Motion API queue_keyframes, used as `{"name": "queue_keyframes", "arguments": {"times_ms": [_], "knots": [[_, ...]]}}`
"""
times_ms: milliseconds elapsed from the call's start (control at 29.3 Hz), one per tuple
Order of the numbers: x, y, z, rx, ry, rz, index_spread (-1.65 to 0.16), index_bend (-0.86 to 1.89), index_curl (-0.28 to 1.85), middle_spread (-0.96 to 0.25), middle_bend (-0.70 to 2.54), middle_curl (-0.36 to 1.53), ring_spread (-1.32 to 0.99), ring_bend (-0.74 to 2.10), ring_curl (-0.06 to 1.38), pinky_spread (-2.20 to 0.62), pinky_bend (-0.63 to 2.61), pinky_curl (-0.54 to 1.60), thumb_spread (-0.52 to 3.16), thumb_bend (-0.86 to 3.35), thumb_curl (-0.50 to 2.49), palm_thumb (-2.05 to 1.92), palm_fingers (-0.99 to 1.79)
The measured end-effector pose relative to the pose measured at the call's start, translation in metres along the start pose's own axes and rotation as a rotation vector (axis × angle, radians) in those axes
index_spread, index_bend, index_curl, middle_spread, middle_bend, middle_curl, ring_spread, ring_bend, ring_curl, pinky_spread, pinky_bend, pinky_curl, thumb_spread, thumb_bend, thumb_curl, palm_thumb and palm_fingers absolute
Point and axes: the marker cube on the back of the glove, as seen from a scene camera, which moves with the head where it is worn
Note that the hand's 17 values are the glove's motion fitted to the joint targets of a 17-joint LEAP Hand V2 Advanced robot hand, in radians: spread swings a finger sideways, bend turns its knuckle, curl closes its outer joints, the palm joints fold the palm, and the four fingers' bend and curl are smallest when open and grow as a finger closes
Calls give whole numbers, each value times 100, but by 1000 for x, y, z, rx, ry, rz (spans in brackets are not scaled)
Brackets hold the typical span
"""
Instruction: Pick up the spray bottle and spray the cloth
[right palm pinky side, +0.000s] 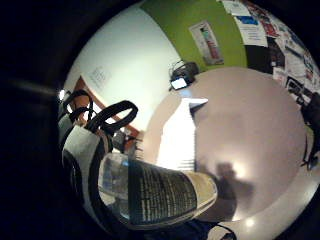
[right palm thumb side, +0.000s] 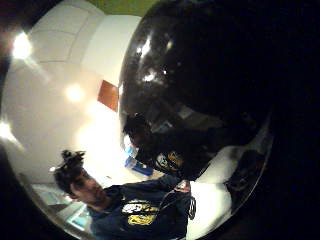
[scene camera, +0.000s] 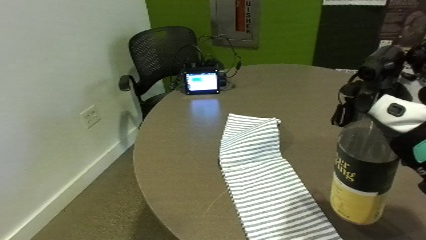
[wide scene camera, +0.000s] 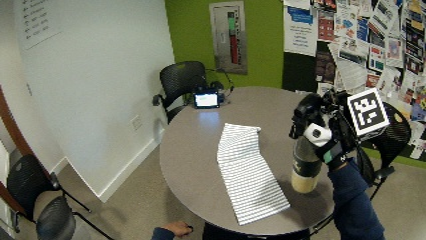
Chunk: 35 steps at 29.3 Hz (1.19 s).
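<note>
The gloved right hand (wide scene camera: 327, 137) grips the spray bottle (scene camera: 363, 172) by its neck, upright beside the striped cloth (scene camera: 266, 182) lying flat on the round table (scene camera: 180, 150).

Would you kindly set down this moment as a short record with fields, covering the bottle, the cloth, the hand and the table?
spray bottle: upright, dark label, yellowish lower part, base at or just above the table; contact unclear
right hand: gloved, grips the bottle at its neck and sprayer head
cloth: striped, laid out long and flat on the table beside the bottle, far end folded over
table: round, grey-brown
small screen: lit, at the table's far edge
chair: black mesh, behind the screen
task stage: bottle gripped, no spray visible
</note>
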Motion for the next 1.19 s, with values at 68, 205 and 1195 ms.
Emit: {"name": "queue_keyframes", "arguments": {"times_ms": [68, 205, 1195], "knots": [[0, 5, -1, -14, -75, 19, -31, 28, 64, -18, 60, 49, -25, 60, 44, -27, 39, 38, 43, -3, 81, 94, 137], [-5, 7, 1, -41, -156, 33, -31, 28, 65, -18, 60, 49, -25, 60, 44, -27, 39, 38, 42, -3, 81, 94, 137], [47, -98, 136, 244, -122, 172, -30, 29, 66, -16, 59, 49, -23, 60, 44, -26, 38, 37, 37, -3, 83, 94, 137]]}}
